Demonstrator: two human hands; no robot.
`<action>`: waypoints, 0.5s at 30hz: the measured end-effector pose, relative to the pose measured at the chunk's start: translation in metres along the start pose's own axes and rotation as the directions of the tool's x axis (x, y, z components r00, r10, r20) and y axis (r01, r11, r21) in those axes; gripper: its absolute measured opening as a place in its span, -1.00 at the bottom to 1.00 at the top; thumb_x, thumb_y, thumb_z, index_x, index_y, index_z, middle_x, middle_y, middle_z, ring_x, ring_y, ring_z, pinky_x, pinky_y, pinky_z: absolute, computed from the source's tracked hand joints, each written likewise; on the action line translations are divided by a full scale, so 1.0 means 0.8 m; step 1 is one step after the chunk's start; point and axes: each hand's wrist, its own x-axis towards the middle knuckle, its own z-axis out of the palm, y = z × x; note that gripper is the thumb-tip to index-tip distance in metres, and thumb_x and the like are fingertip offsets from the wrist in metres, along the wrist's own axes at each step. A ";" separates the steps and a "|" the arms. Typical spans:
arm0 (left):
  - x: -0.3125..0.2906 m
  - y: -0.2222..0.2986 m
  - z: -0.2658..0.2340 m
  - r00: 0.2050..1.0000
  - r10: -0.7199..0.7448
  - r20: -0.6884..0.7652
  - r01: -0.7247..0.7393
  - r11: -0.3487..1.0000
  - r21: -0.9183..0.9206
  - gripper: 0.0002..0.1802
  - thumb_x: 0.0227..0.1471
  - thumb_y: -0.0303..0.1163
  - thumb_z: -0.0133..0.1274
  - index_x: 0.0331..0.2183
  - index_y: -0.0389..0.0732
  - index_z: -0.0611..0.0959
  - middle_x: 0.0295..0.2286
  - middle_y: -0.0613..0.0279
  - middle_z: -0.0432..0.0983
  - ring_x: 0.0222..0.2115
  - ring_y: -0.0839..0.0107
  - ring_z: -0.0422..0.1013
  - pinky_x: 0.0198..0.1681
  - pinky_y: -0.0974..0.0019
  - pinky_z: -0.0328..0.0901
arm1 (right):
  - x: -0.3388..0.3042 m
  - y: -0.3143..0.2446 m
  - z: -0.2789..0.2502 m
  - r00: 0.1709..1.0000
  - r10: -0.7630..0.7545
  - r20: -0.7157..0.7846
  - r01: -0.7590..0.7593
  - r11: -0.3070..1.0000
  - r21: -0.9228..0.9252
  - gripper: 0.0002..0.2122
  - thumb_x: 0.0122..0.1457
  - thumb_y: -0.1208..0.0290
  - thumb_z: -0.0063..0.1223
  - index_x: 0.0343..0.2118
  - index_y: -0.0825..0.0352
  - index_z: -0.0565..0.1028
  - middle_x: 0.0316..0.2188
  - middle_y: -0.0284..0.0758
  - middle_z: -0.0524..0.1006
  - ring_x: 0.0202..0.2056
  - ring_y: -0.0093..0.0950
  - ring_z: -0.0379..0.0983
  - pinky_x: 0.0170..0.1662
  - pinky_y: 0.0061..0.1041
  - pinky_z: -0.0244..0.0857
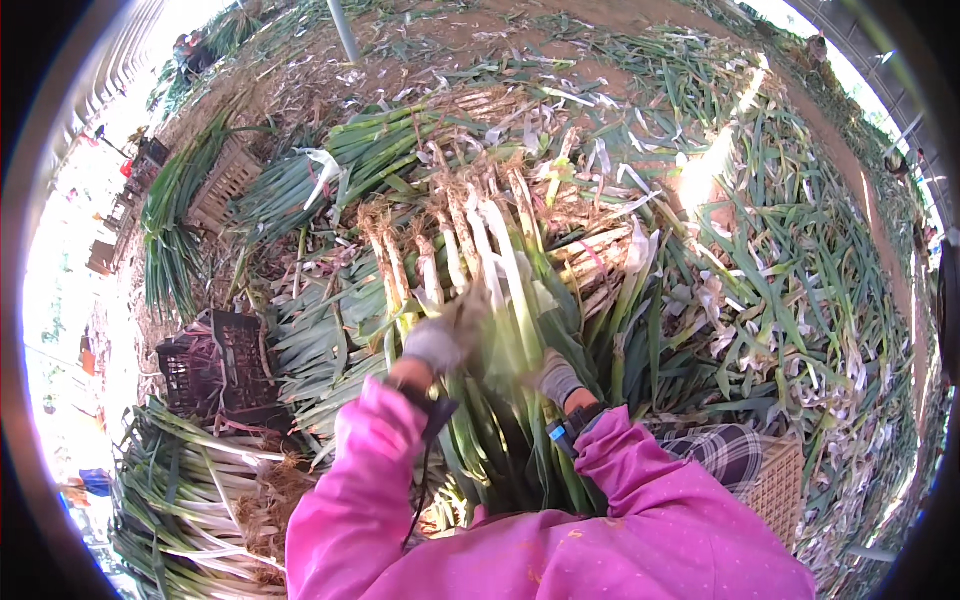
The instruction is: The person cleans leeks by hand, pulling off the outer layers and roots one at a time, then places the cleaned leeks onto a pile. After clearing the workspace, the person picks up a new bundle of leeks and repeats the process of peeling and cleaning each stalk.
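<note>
A heap of long green onions [510,275] lies in front of me, roots pointing away and leaves toward my body. My left hand [437,343], in a pale work glove, is over the stalks on the left side of the heap. Motion smears its fingers, so their closing does not show. On the other side, my right hand [560,379], also gloved, is closed against the leafy part of the green onions. Its fingertips are partly lost among the blurred leaves. Between the hands, pale stalks and leaves are smeared by movement.
Left of me stand a dark plastic crate [215,365] and a pile of pale-stemmed onions [215,500]. Farther off, a tan crate [225,185] has onion greens beside it. A wicker-like basket [775,490] with plaid cloth [715,452] is at my right. Leaf scraps [800,290] cover the ground.
</note>
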 end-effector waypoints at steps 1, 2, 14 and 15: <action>-0.032 -0.016 0.019 0.979 0.196 -0.050 -0.198 0.979 -0.045 -0.31 -0.06 -0.01 -0.13 0.09 -0.08 0.17 -0.20 -0.09 0.41 -0.20 0.00 0.37 -0.13 0.17 0.27 | 0.006 0.011 -0.002 0.999 -0.041 0.005 0.040 0.997 0.059 -0.40 -0.30 0.18 0.25 -0.19 0.47 0.36 -0.23 -0.02 0.45 -0.19 -0.20 0.41 -0.11 -0.39 0.28; -0.079 0.018 0.006 0.982 0.162 0.098 -0.169 0.984 0.064 -0.24 -0.09 -0.06 -0.05 0.11 -0.11 0.12 -0.24 -0.14 0.42 -0.23 -0.01 0.39 -0.16 0.16 0.29 | 0.005 0.022 -0.012 1.000 -0.026 -0.001 0.026 0.997 0.066 -0.40 -0.30 0.18 0.25 -0.19 0.47 0.36 -0.23 -0.02 0.45 -0.19 -0.20 0.41 -0.11 -0.39 0.28; -0.232 -0.029 0.127 0.969 0.235 -0.071 -0.243 0.875 -0.418 -0.29 -0.07 -0.36 0.05 0.10 -0.29 0.16 -0.12 0.00 0.36 -0.17 0.39 0.34 -0.13 0.37 0.23 | -0.076 -0.026 -0.101 0.906 -0.402 -0.130 0.415 0.788 0.455 -0.52 -0.17 0.58 0.22 -0.12 0.47 0.32 -0.30 -0.26 0.47 -0.31 -0.53 0.39 -0.21 -0.56 0.30; -0.236 -0.014 0.122 0.978 0.198 -0.064 -0.208 0.927 -0.313 -0.29 -0.07 -0.30 0.05 0.09 -0.25 0.18 -0.12 -0.02 0.35 -0.15 0.30 0.34 -0.13 0.32 0.24 | -0.089 -0.024 -0.115 0.886 -0.439 -0.147 0.446 0.726 0.524 -0.53 -0.18 0.53 0.23 -0.15 0.49 0.33 -0.32 -0.27 0.47 -0.32 -0.53 0.37 -0.22 -0.55 0.30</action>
